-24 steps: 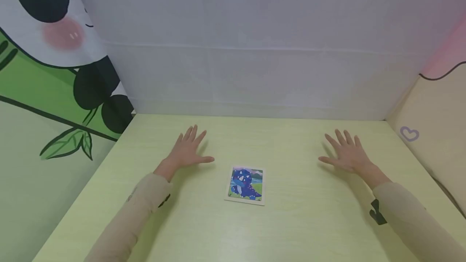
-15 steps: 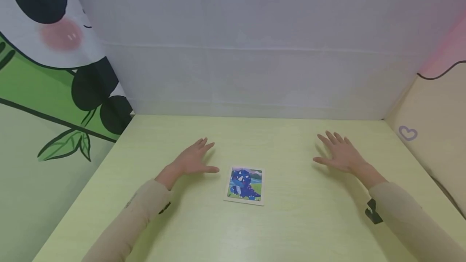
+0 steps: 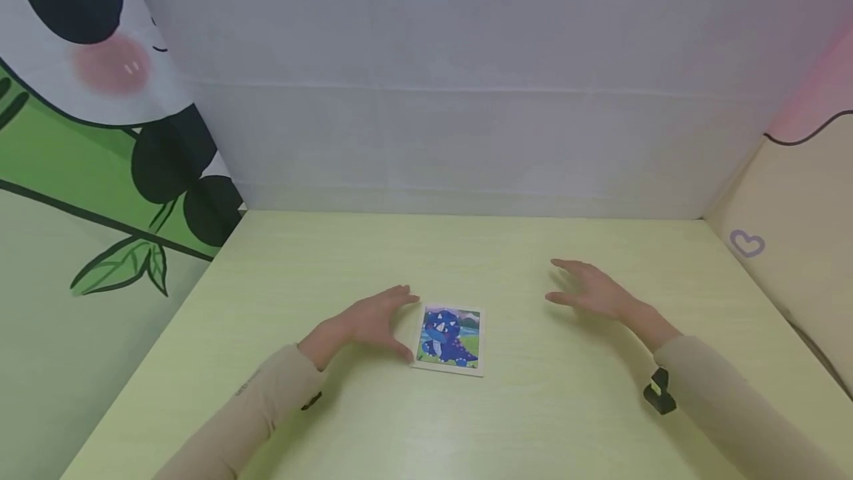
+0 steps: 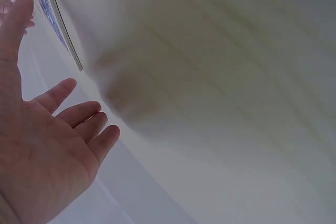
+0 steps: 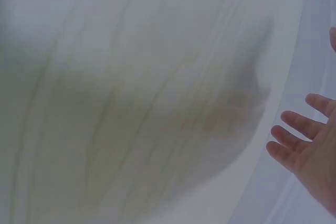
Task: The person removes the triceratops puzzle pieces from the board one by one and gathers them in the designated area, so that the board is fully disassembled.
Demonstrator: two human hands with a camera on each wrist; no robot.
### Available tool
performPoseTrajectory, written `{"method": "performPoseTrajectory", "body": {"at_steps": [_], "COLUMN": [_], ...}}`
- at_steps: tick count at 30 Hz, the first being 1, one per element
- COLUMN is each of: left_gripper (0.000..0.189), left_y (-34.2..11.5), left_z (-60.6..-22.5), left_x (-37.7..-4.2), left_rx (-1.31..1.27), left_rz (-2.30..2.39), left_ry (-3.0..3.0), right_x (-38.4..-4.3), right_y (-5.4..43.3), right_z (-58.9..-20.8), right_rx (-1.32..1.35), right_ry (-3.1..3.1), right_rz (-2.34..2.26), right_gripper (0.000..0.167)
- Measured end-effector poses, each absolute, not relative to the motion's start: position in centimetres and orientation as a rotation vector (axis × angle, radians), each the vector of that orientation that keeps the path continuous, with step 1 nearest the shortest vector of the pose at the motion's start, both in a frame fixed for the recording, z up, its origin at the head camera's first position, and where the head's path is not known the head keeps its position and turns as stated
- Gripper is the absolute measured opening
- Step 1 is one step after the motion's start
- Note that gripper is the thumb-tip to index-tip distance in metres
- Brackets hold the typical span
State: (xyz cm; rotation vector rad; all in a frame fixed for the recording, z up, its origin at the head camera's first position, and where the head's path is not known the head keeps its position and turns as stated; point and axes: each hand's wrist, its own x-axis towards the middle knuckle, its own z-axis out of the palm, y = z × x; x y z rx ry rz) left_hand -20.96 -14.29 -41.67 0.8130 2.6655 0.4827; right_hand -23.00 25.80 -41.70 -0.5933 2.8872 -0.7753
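A flat, squarish dinosaur picture board [image 3: 450,339] with a pale border lies in the middle of the table. Its blue horned dinosaur faces up. My left hand [image 3: 372,321] is at the board's left side, thumb and fingers spread apart near its edge; whether they touch it I cannot tell. From the left wrist view, the board's thin edge [image 4: 62,24] shows beyond the fingers of that hand [image 4: 52,145]. To the right of the board, apart from it, my right hand [image 3: 593,292] hovers over the table with nothing in it. Its fingers [image 5: 299,125] are extended in the right wrist view.
The pale yellow table [image 3: 506,428] runs back to a whitish wall [image 3: 466,147]. A printed cartoon panel [image 3: 106,169] stands on the left, and a cream panel [image 3: 800,243] with a small heart closes off the right side.
My left hand has come right and nearer to me, up to the board's left edge. My right hand has shifted left, its fingers drawing closer together. The board lies still.
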Motion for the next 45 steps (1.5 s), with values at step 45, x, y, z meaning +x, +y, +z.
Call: {"method": "performPoseTrajectory", "body": {"at_steps": [45], "left_gripper": [0.105], "left_y": [-12.7], "left_z": [-41.7], "left_x": [-19.9], "left_rx": [0.792], "left_rz": [0.292], "left_ry": [2.649], "right_x": [-23.1], "right_y": [8.3], "right_z": [-43.1], "right_rx": [-0.776], "right_ry": [2.663], "right_rz": [-0.967], "right_gripper": [0.029]}}
